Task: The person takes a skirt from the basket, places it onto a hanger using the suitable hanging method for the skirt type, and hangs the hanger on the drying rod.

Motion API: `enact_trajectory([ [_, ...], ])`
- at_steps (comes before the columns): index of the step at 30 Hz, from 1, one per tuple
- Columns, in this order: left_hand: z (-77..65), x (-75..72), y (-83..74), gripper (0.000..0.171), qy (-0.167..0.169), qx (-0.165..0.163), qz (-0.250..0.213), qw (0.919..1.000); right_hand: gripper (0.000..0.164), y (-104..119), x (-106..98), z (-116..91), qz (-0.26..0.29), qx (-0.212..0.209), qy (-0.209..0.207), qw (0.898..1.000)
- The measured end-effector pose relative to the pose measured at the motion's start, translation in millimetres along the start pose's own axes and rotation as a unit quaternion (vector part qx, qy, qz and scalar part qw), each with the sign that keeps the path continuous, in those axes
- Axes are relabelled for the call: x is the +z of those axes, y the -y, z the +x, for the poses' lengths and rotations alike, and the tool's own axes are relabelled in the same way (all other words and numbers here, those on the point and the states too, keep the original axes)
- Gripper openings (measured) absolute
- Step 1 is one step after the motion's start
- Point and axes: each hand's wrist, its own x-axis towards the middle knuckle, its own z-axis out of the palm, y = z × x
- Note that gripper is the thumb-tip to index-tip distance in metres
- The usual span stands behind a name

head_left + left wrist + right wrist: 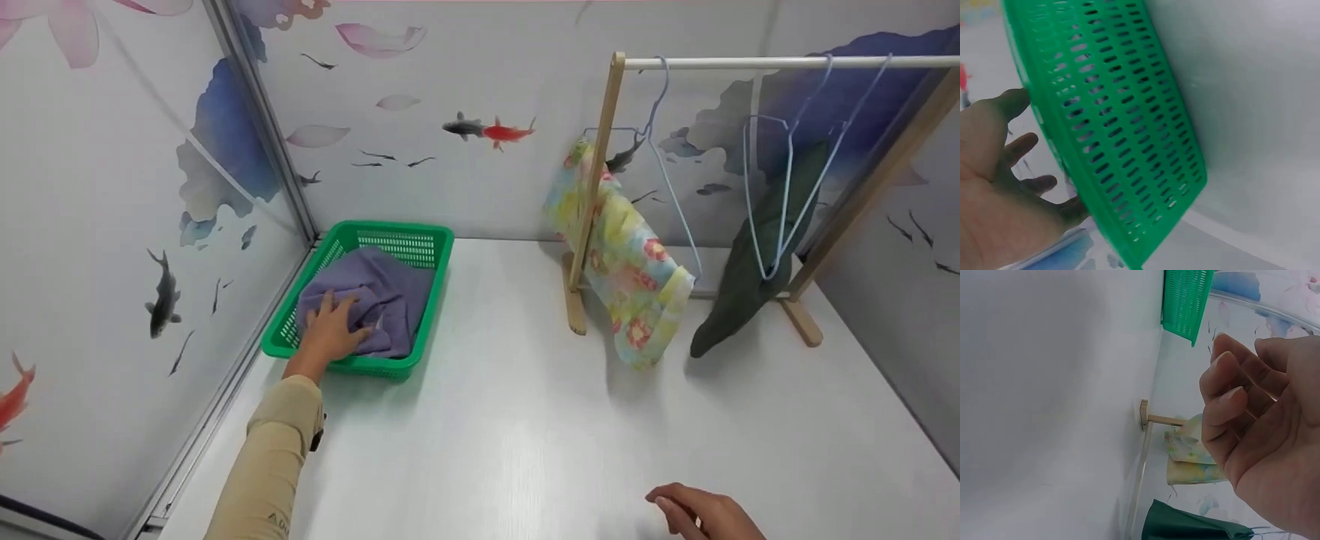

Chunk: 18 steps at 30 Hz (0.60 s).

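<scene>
A bundled purple cloth [394, 296] lies in a green plastic basket [442, 262] at the left of the table. Over its near left part is my left hand [330, 330], fingers spread; whether the fingertips touch the cloth I cannot tell. In the left wrist view the left hand [1010, 174] is beside the rim of the perforated basket [1123, 124], with nothing gripped. My right hand [705, 514] is low at the right in the head view. Loosely curled fingers and an exposed palm show on the right hand [1269, 405] in the right wrist view, and it holds nothing.
A wooden rack with a white rail [735, 63] stands at the back right. From it hang a flowered cloth [630, 262], a dark green garment [750, 277] and light blue hangers [787, 172]. Printed wall panels [450, 187] border the white table [487, 420].
</scene>
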Motion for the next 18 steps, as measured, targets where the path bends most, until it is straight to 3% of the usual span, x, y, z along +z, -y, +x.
enact_trajectory([
  [3, 9.2, 7.2, 7.6, 0.075, 0.028, -0.045, 0.036, 0.9979, 0.029, -1, 0, -4, 0.004, 0.017, -0.002, 1.000],
  [8, 13.8, 12.3, 11.2, 0.080, -0.025, -0.062, 0.099, 0.9929, 0.028, -4, 1, -8, 0.014, 0.019, -0.009, 1.000],
  [11, 16.1, 11.7, 11.0, 0.051, -0.065, -0.049, 0.144, 0.9861, 0.027, -5, 3, -12, 0.020, 0.017, -0.020, 0.999],
  [14, 16.3, 9.9, 13.5, 0.021, -0.092, -0.034, 0.161, 0.9820, 0.026, -7, 5, -13, 0.019, 0.016, -0.025, 0.999],
  [18, 13.9, 6.5, 17.3, 0.020, -0.104, -0.019, 0.152, 0.9827, 0.028, -9, 4, -14, 0.019, 0.026, -0.014, 0.999],
])
